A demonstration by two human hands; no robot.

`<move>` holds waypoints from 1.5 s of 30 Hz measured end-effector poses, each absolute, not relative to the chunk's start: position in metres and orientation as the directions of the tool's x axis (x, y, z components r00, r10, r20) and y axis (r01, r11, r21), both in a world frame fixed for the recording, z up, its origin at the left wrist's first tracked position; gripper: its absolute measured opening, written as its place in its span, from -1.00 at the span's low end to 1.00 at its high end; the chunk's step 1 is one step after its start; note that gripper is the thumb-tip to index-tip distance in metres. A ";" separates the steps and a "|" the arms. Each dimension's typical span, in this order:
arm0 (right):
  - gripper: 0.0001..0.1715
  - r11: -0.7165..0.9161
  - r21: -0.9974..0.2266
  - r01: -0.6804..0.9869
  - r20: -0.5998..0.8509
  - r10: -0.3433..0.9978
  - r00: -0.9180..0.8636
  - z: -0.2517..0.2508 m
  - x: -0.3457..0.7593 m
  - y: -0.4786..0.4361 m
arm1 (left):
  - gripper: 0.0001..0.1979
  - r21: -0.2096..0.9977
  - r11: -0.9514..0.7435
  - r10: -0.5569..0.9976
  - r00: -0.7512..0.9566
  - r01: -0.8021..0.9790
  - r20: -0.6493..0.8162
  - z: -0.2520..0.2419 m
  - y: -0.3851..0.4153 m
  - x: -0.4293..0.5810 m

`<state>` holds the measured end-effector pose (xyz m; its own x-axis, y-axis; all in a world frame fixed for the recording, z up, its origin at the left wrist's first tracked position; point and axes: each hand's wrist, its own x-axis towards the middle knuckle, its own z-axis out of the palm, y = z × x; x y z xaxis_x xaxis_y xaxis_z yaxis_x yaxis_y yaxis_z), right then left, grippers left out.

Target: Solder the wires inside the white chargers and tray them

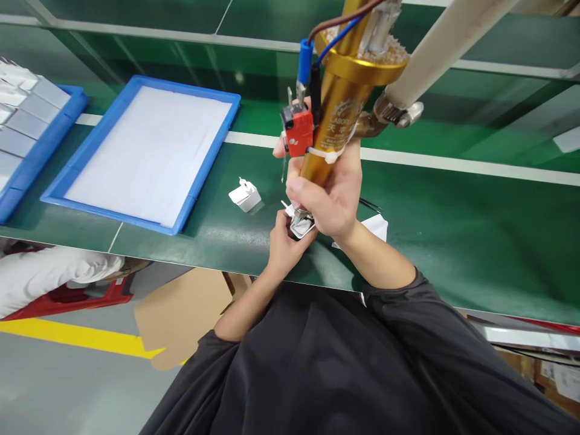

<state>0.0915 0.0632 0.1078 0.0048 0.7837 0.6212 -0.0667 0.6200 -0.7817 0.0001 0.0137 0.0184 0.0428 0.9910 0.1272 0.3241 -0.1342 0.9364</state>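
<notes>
My right hand (338, 196) is wrapped round a gold metal glue dispensing gun (335, 112), which points down. A red micro switch (299, 133) is fixed to its side, with blue and brown wires running up. Below it, my left hand (284, 244) holds a small white plastic housing (302, 227) with its open side up, showing pale parts inside. The gun's tip is near the housing, partly hidden by my right hand, so I cannot tell whether they touch. Another small white housing (245, 196) stands on the green bench to the left.
A blue tray (183, 219) lined with white lies on the bench (222, 241). Another blue tray (34, 151) holds several white housings. Tweezers (371, 205) and white paper (375, 226) lie right. A beige hose (444, 48) joins the gun. A person's white sleeve (58, 269) shows left.
</notes>
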 end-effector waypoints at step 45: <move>-0.55 0.517 -0.855 0.038 0.518 0.848 0.115 0.105 0.107 0.089 | -0.55 0.309 -0.442 0.897 0.414 0.842 0.153 0.016 0.027 -0.059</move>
